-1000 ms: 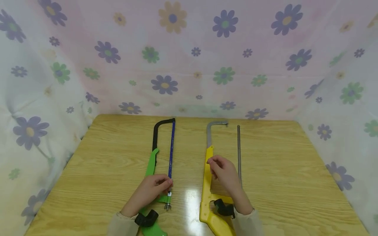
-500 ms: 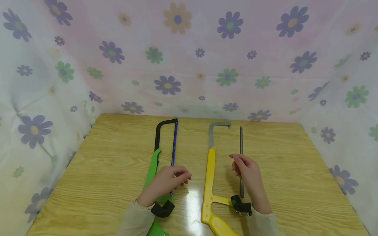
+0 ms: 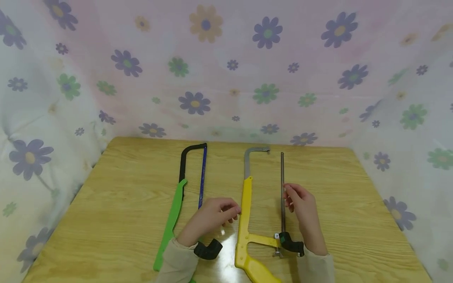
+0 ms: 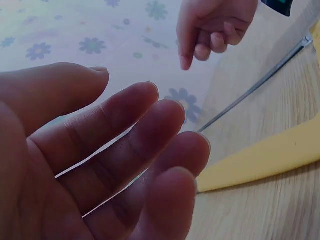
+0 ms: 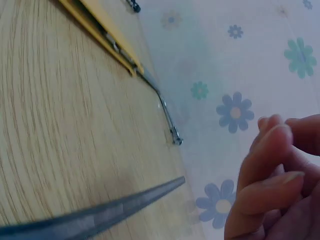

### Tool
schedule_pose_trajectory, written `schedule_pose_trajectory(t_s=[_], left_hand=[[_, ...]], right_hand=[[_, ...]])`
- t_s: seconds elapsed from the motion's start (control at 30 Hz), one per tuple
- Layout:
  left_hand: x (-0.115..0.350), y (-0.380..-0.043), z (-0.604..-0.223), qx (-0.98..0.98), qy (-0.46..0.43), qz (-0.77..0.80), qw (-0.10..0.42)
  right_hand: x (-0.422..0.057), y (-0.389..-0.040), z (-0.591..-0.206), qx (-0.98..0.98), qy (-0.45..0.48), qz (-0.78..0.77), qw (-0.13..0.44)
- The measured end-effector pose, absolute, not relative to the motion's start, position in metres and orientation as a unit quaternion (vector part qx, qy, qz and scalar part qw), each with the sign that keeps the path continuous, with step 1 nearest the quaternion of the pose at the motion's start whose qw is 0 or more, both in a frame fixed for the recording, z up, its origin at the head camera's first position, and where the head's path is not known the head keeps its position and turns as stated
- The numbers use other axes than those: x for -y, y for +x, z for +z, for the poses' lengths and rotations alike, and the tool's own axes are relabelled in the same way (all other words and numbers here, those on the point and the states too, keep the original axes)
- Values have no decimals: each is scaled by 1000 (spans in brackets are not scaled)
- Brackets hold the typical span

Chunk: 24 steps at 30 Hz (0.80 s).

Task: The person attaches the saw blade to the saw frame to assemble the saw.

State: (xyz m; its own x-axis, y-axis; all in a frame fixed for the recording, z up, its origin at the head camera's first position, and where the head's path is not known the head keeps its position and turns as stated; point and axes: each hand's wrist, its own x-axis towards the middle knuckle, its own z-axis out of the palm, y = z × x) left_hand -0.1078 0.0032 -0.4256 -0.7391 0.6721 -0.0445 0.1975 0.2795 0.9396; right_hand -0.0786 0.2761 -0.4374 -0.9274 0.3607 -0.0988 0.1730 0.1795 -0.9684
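Observation:
A green-handled hacksaw (image 3: pixel 172 222) with a black front frame and a blue blade (image 3: pixel 203 173) lies on the left, its lower part hidden by my left forearm. My left hand (image 3: pixel 214 212), fingers loosely bent and holding nothing, hovers between it and a yellow hacksaw (image 3: pixel 245 204). The yellow one has a grey metal front arm and no blade fitted. Right of it lies a long, thin dark grey metal strip (image 3: pixel 282 177). My right hand (image 3: pixel 302 202) hangs above and beside the strip, apart from it in the right wrist view (image 5: pixel 90 220), fingers loosely curled around nothing.
A wood-grain table (image 3: pixel 116 196) carries the tools. Floral cloth (image 3: pixel 226 78) encloses its back and both sides. A black wrist mount (image 3: pixel 209 250) sits at my left wrist and another black mount (image 3: pixel 291 242) at my right. A wing nut (image 3: pixel 277 254) shows on the yellow saw.
Both hands have moved right: the left from the green saw toward the yellow one, the right from over the yellow saw to beside the grey strip. The tools appear to stay on the table.

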Motion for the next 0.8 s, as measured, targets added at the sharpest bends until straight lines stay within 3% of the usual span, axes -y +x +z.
schedule_pose_trajectory(t_s=[0.3,0.63,0.8], left_hand=[[-11,-105,-434,-765,294,523,234],[-17,-104,-435,-756,304,526,243],[-23,-101,-435,-759,311,507,265]], right_hand=[[-289,-78,-445,771,-183,603,96],[-294,-78,-456,818,-188,544,11],[-291,-82,-463,831,-192,522,5]])
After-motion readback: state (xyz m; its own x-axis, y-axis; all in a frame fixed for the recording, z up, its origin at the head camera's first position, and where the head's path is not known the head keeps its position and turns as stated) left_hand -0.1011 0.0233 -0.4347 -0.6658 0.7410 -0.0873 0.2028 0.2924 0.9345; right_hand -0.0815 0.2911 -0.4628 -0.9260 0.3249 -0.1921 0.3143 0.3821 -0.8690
